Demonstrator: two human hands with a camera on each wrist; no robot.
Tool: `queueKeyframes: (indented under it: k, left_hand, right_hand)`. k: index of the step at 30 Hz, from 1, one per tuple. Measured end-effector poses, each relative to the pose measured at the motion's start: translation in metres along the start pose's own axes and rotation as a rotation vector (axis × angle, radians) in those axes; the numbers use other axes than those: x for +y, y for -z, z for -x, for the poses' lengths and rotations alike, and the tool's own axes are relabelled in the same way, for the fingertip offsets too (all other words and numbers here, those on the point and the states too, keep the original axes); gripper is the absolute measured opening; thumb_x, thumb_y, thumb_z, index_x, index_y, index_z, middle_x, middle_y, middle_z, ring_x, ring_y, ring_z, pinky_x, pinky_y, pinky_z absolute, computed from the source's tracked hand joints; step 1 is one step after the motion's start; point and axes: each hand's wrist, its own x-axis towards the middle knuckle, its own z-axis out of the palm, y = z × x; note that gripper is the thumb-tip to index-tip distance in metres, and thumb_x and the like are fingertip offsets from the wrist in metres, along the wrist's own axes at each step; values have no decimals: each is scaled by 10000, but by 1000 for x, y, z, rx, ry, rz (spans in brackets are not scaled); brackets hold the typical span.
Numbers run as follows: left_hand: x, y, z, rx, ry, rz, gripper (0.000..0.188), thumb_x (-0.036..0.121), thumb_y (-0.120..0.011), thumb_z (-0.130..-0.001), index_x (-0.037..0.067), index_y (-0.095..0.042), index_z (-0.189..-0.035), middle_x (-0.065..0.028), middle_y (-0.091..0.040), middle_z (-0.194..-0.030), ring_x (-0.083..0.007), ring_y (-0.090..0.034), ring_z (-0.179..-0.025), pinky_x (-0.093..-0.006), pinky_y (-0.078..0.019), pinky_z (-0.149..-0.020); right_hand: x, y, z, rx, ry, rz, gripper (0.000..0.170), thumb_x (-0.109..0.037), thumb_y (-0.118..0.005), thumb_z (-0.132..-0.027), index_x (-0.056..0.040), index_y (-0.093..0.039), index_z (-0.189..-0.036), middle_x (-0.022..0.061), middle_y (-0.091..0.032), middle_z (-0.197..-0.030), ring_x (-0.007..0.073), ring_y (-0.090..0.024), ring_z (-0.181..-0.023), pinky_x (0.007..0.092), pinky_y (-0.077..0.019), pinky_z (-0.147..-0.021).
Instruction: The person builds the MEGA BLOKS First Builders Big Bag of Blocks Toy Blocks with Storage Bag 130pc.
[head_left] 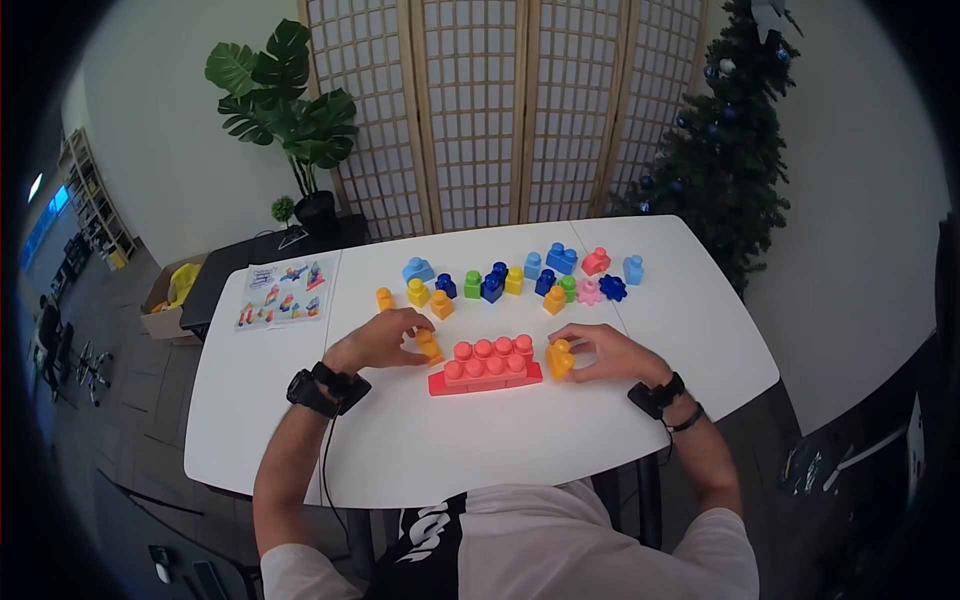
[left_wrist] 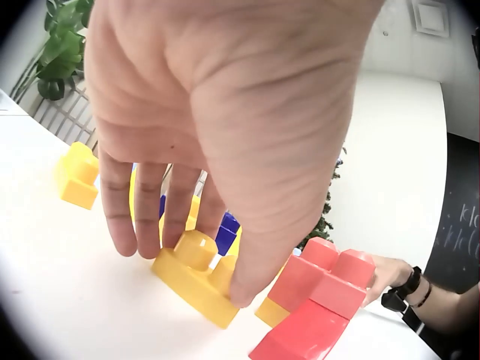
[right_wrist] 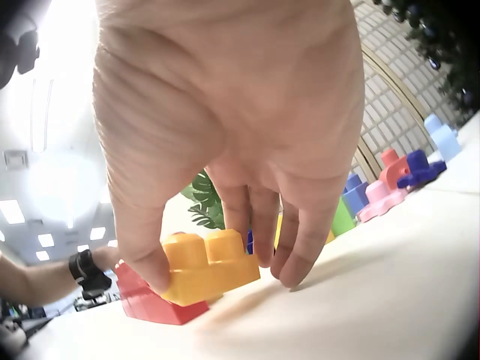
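Note:
A long red block assembly [head_left: 486, 366] with two rows of studs lies in front of the person. At its left end the left hand [head_left: 385, 340] pinches a yellow two-stud block [head_left: 429, 347] between thumb and fingers; the left wrist view shows this yellow block [left_wrist: 196, 277] beside the red blocks [left_wrist: 322, 292]. Just off the right end, the right hand [head_left: 610, 355] holds another yellow block [head_left: 560, 359]. In the right wrist view, thumb and fingers are around that yellow block [right_wrist: 210, 266], close to the red piece [right_wrist: 154, 300].
Behind the hands, loose blocks in blue, green, yellow, red and pink spread across the white table [head_left: 400, 460]. A printed picture sheet [head_left: 285, 296] lies at the table's left. One yellow block [head_left: 384, 299] stands just beyond the left hand.

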Motion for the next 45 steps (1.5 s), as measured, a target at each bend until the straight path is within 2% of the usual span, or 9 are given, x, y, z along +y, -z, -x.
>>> queueKeyframes:
  k: [2, 5, 11, 21, 27, 29, 37, 39, 45]
  left_hand:
    - [-1, 6, 10, 89, 15, 40, 518, 250, -909, -853, 79, -724, -1306, -91, -724, -1269, -234, -712, -1138, -359, -640, -911]
    - [1, 14, 18, 110, 53, 79, 509, 214, -903, -844, 86, -706, -1296, -80, -715, -1277, -236, -705, -1156, -369, -649, -943]
    - [-4, 15, 30, 140, 74, 216, 506, 186, -896, -830, 91, -678, -1277, -71, -688, -1291, -232, -702, -1146, -350, -651, -969]
    - [32, 36, 29, 169, -54, 277, 506, 150, -848, -830, 109, -661, -1298, -73, -676, -1297, -253, -686, -1202, -403, -622, -1046]
    - [90, 41, 3, 89, -245, 104, 535, 164, -869, -812, 91, -662, -1299, -92, -665, -1254, -270, -676, -1167, -415, -595, -1026]
    - [95, 32, -10, 16, -307, 44, 551, 165, -870, -809, 83, -661, -1313, -106, -665, -1208, -286, -669, -1123, -411, -579, -965]
    - [83, 5, -26, -65, -280, -17, 533, 225, -888, -817, 29, -702, -1277, -135, -686, -1170, -301, -690, -1082, -394, -572, -952]
    - [91, 10, -19, -99, -218, -17, 639, 295, -891, -828, 37, -689, -1377, -157, -688, -1313, -329, -684, -1196, -405, -563, -1022]
    - [91, 1, -14, -38, -173, 4, 633, 329, -906, -862, 21, -689, -1370, -158, -703, -1289, -331, -702, -1172, -397, -579, -1012]
  right_hand:
    - [-5, 0, -2, -69, 27, -213, 620, -112, -873, -867, -38, -613, -1424, 123, -659, -1444, 220, -616, -1393, 389, -441, -1263]
    - [-8, -1, -5, -156, -18, -310, 648, -29, -826, -894, -48, -567, -1487, 79, -600, -1529, 193, -538, -1472, 413, -372, -1317]
    - [-13, -7, -11, -192, -14, -342, 656, -34, -823, -904, -41, -550, -1501, 89, -607, -1492, 191, -545, -1455, 407, -357, -1324]
    - [-25, -2, -14, -165, 16, -223, 631, -85, -853, -884, -53, -584, -1453, 98, -643, -1452, 205, -605, -1404, 394, -433, -1273]
    - [-47, 9, -12, -53, 46, -167, 596, -56, -842, -859, -41, -605, -1406, 82, -643, -1358, 201, -629, -1322, 410, -489, -1230]
    - [-49, 9, -12, -51, 62, -171, 594, -67, -849, -853, -41, -613, -1397, 84, -646, -1343, 201, -635, -1299, 398, -505, -1210]
    - [-50, 6, -10, -51, 112, -117, 607, -112, -850, -853, -34, -610, -1405, 105, -656, -1367, 229, -645, -1308, 403, -510, -1200]
    - [-50, 6, -12, -43, 127, -127, 597, -98, -852, -850, -34, -616, -1395, 109, -650, -1363, 230, -637, -1309, 404, -503, -1207]
    - [-68, -1, -29, 13, 201, 18, 621, -220, -875, -837, -21, -630, -1372, 138, -681, -1315, 266, -671, -1248, 399, -537, -1134]
